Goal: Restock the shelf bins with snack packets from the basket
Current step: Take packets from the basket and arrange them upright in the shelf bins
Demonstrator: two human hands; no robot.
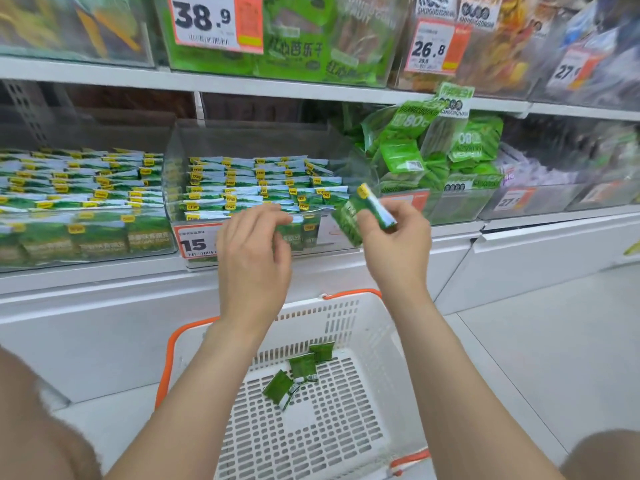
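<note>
My right hand [396, 244] pinches a small stack of green snack packets [360, 213] in front of the clear shelf bin [173, 161], at its right front corner. The bin holds several rows of matching green and white packets [256, 183]. My left hand [254, 258] hovers before the bin's front wall with loosely curled fingers and holds nothing. Below my forearms stands a white basket [391, 358] with orange handles. Three green packets [303, 368] lie on its perforated floor.
A second bin of the same packets [79, 188] stands to the left. Bigger green bags [433, 150] fill the bin to the right. An upper shelf [104, 76] carries more bins with price tags. White cabinet fronts [519, 258] run below the shelf; my knees frame the basket.
</note>
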